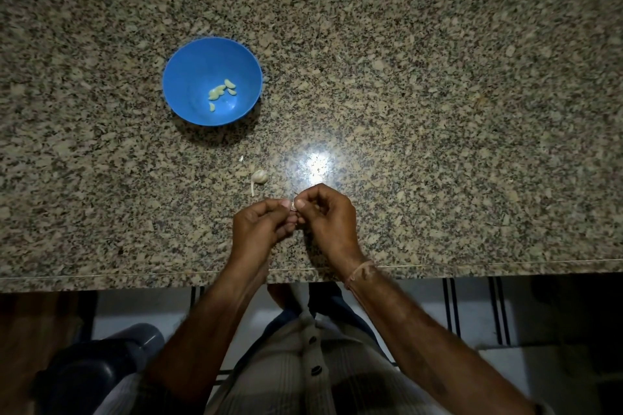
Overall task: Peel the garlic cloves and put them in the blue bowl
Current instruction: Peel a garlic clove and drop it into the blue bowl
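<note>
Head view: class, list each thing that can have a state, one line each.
Blue bowl: upright, holding peeled cloves.
Peeled cloves: lying in the bowl.
Garlic piece: unpeeled, lying loose, untouched.
Held clove: pinched between both hands.
Left hand: pinching the clove.
Right hand: pinching the clove.

Blue bowl (pixel 188 77) is round plastic, sitting upright. On its bottom there's a small cluster of peeled cloves (pixel 222 91), pale yellow-green, with one lying slightly apart from the rest. Near the bowl, on its near-right side, an unpeeled garlic piece (pixel 259 176) with white papery skin and a stem tail lies on its side. Farther from the bowl that way, another clove (pixel 294 205) is pinched between the left hand (pixel 259 226) and right hand (pixel 328 216), mostly hidden.
</note>
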`<state>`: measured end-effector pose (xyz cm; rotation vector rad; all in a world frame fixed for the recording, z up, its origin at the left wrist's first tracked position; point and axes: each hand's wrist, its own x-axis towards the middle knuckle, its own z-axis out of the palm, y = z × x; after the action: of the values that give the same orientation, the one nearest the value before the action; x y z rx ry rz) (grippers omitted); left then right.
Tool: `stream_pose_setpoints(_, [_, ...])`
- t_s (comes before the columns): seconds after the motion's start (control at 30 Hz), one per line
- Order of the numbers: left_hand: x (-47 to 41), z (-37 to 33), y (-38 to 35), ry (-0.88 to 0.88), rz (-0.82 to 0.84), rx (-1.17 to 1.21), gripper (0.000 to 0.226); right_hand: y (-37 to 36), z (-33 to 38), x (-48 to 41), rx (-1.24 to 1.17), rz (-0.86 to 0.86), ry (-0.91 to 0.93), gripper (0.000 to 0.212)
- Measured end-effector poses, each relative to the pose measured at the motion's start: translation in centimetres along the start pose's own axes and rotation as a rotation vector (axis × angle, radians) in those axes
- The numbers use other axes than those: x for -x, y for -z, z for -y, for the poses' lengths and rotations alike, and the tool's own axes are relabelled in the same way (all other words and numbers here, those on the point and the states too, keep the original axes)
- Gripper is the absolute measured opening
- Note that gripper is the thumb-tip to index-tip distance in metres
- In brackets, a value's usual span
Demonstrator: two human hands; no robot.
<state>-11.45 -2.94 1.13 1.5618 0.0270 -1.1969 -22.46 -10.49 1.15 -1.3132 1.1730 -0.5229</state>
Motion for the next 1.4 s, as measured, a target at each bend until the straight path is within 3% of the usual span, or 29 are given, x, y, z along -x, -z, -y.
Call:
stream_pose_setpoints(0.17, [-0.1, -0.4, -0.5, 0.164, 0.022, 0.094, 0.014, 0.0, 0.3, 0.3, 0.100, 0.027, 0.173, 0.019])
stream_pose_setpoints(0.27, [-0.1, -0.5, -0.5, 0.216, 0.024, 0.169, 0.013, 0.0, 0.1, 0.1, 0.000, 0.026, 0.088, 0.013])
stream_pose_setpoints(0.37, [-0.1, -0.2, -0.4, 0.101, 0.017, 0.068, 0.016, -0.1, -0.1, 0.2, -0.208, 0.022, -0.064, 0.006])
stream_pose_setpoints(0.53, [0.0, -0.1, -1.0, -0.211, -0.125, -0.421, 0.020, -0.5, 0.2, 0.7, -0.421, 0.105, -0.211, 0.018])
stream_pose_setpoints(0.67, [-0.5, -0.4, -0.9, -0.275, -0.197, -0.571, 0.018, -0.2, -0.1, 0.3, -0.471, 0.128, -0.244, 0.015])
stream_pose_setpoints(0.77, [-0.5, -0.4, -0.2, -0.325, -0.236, -0.584, 0.016, 0.4, -0.2, -0.1, -0.371, 0.105, -0.210, 0.011])
stream_pose_setpoints(0.97, [-0.2, -0.7, -0.1, -0.327, -0.094, -0.448, 0.006, 0.6, 0.1, -0.3, -0.223, 0.155, -0.117, 0.010])
stream_pose_setpoints(1.1, [-0.3, -0.7, 0.2, -0.309, -0.068, -0.358, 0.013, 0.6, 0.1, -0.1, -0.299, 0.137, -0.199, 0.010])
stream_pose_setpoints(1.17, [-0.2, -0.6, 0.4, -0.315, -0.063, -0.440, 0.019, 0.8, 0.2, 0.0, -0.182, 0.125, -0.134, 0.008])
stream_pose_setpoints(1.27, [-0.2, -0.3, 0.6, -0.176, -0.013, -0.346, 0.023, 1.1, 0.4, 0.1, 0.048, 0.114, 0.073, 0.002])
stream_pose_setpoints(1.4, [-0.7, -0.8, 0.9, 0.069, 0.061, -0.181, 0.023, 0.9, 0.4, 0.4, 0.173, 0.120, 0.183, 0.007])
